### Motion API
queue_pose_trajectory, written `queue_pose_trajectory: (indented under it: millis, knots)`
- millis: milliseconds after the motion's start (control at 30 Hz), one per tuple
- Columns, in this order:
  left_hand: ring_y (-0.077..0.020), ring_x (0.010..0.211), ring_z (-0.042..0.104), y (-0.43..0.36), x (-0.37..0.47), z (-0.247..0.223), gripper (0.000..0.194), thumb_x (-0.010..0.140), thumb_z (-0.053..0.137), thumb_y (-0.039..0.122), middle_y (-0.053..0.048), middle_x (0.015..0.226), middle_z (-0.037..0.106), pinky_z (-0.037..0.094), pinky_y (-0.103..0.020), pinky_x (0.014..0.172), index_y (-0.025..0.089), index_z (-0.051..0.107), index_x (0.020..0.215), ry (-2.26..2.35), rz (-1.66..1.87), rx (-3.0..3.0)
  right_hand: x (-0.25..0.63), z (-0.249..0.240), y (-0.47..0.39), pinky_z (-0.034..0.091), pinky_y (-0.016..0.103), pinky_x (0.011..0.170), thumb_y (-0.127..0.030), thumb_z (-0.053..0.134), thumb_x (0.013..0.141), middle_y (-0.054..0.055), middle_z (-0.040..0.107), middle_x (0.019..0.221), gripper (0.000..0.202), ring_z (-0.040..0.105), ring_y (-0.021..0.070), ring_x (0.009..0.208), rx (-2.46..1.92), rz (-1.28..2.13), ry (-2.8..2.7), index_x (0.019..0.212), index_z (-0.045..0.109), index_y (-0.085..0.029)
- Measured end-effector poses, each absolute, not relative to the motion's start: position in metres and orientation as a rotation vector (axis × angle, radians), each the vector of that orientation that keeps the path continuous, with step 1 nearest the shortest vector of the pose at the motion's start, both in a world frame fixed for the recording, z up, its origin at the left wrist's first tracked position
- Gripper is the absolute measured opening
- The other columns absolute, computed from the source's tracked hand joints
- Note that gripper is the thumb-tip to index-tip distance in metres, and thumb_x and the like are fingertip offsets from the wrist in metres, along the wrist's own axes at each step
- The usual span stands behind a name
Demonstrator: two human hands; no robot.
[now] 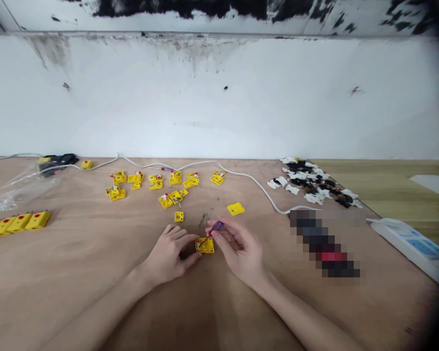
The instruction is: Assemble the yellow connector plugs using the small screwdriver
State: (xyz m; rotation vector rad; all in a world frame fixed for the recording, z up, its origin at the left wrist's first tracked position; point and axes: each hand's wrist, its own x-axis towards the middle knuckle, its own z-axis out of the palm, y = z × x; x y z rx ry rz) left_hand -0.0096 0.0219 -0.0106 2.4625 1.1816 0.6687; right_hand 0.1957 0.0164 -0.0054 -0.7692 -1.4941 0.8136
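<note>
My left hand (174, 254) steadies a small open yellow plastic housing (208, 245) on the wooden table, thumb and index finger closed at its left end. In my right hand (241, 247) is a screwdriver (216, 226) with a purple handle, pinched between thumb and fingers. Its shaft slants down to the left into the housing, where a small pale part sits near the tip. Just beyond lie a few small metal pieces (204, 218). A flat yellow cover (236, 209) rests beyond my right hand, and a small square yellow piece (179, 216) beyond my left.
Several opened yellow housings (155, 182) spread across the back. Closed yellow units (37, 221) line up at left, beside a clear plastic bag (18, 190). A white cable (258, 185) runs to a power strip (411, 246) at right. Black and white scraps (314, 180) lie back right.
</note>
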Motion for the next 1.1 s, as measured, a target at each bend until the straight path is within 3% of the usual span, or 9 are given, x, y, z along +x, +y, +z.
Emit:
queue_pose_trajectory:
  millis: [167,367,767,867,1033,1100]
  knots:
    - [-0.0217,0.085,0.058,0.021,-0.011,-0.011,0.028,0.089,0.068,0.036,-0.003,0.086,0.065,0.042,-0.039,0.081,0.023,0.067,0.114,1.193,0.664,2.455,0.196,-0.006,0.016,0.065,0.031,0.082,-0.012,0.064,0.093,0.006,0.074,0.112,0.037,0.075,0.0188,0.094,-0.773,0.797,-1.495,0.125,0.062,-0.03]
    - [-0.0235,0.11,0.059,0.022,-0.012,-0.014,0.033,0.09,0.065,0.025,-0.008,0.121,0.065,0.045,-0.041,0.095,0.025,0.062,0.123,1.013,0.768,2.422,0.195,-0.006,0.016,0.065,0.03,0.082,-0.017,0.064,0.094,0.007,0.074,0.111,0.032,0.075,0.019,0.092,-0.805,0.844,-1.448,0.124,0.062,-0.027]
    - [-0.0214,0.107,0.064,0.026,-0.013,-0.018,0.01,0.092,0.068,0.026,-0.007,0.113,0.07,0.05,-0.04,0.096,0.023,0.071,0.1,0.952,0.807,2.356,0.192,-0.014,0.015,0.066,0.035,0.079,-0.016,0.063,0.094,0.008,0.073,0.112,0.033,0.075,0.0205,0.092,-0.782,0.811,-1.474,0.126,0.063,-0.027]
    - [-0.0218,0.11,0.064,0.026,-0.013,-0.018,0.016,0.091,0.069,0.027,-0.006,0.111,0.072,0.049,-0.04,0.098,0.024,0.071,0.107,0.929,0.829,2.344,0.193,-0.016,0.013,0.066,0.035,0.079,-0.013,0.063,0.093,0.008,0.073,0.112,0.036,0.074,0.0207,0.093,-0.792,0.756,-1.517,0.126,0.063,-0.028]
    - [-0.0226,0.117,0.06,0.027,-0.019,-0.017,0.049,0.082,0.076,0.022,-0.007,0.125,0.066,0.049,-0.041,0.103,0.027,0.062,0.128,0.955,0.79,2.261,0.195,-0.017,0.013,0.065,0.036,0.082,-0.015,0.063,0.094,0.009,0.072,0.114,0.034,0.075,0.0214,0.094,-0.798,0.765,-1.485,0.126,0.063,-0.026]
    - [-0.0228,0.118,0.059,0.027,-0.023,-0.014,0.05,0.08,0.076,0.019,-0.008,0.127,0.063,0.049,-0.041,0.104,0.025,0.061,0.127,0.96,0.772,2.22,0.196,-0.018,0.014,0.065,0.036,0.082,-0.018,0.063,0.094,0.01,0.073,0.113,0.032,0.075,0.021,0.092,-0.815,0.784,-1.465,0.125,0.062,-0.025]
